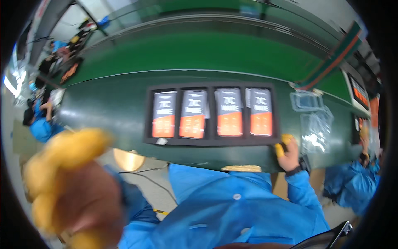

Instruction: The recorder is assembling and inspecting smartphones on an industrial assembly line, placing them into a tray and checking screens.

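A black tray (210, 142) lies on the green work surface, with several flat packs, dark grey above and orange below, in its compartments. The leftmost pack (164, 114) and the rightmost pack (261, 112) sit upright in their slots. My right hand (289, 153), with yellow finger cots, grips the tray's near right corner between thumb and finger. Raised close to the camera at lower left, my left hand (78, 191) also wears yellow finger cots. It is smeared by motion, and whether it holds anything does not show. A small white scrap (161, 141) rests on the tray's near rim.
Clear plastic trays or bags (315, 124) lie right of the black tray. A green conveyor belt (199, 50) runs along the far side, and a slanted green post (331, 58) rises at right. Other people in blue work at the left (41, 124) and right (352, 182).
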A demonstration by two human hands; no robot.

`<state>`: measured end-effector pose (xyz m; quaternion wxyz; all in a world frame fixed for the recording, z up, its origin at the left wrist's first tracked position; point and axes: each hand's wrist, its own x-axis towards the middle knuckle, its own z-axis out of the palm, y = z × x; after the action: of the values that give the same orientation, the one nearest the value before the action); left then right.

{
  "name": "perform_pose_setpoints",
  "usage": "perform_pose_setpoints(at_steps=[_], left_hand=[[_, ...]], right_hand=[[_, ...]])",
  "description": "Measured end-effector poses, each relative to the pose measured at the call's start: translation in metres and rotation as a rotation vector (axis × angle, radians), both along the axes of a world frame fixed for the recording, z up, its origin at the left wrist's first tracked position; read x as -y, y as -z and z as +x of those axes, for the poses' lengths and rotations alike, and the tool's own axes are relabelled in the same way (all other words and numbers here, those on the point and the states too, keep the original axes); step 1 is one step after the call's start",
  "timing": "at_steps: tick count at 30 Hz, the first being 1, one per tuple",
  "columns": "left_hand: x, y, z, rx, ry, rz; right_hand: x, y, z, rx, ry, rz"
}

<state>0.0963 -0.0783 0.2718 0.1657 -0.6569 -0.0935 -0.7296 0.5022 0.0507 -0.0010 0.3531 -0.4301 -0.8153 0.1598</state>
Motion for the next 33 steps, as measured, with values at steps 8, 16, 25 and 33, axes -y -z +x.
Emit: perform_pose_setpoints(at_steps=[8, 16, 25, 33], left_hand=[[-0.006, -0.017, 0.038, -0.45, -0.212, -0.608], [0.015, -0.045, 0.03, -0.695, -0.263, -0.7], [-0.009, -0.029, 0.018, -0.7, -0.207, -0.648], [-0.025, 0.063, -0.047, -0.385, -0.71, -1.011]], right_hand=[[0.002, -0.005, 0.003, -0.011, -0.005, -0.062], [0.0, -0.004, 0.001, 0.022, 0.0, -0.097], [0.004, -0.004, 0.008, 0.028, 0.037, -0.052], [0.004, -0.006, 0.005, 0.001, 0.019, -0.094]])
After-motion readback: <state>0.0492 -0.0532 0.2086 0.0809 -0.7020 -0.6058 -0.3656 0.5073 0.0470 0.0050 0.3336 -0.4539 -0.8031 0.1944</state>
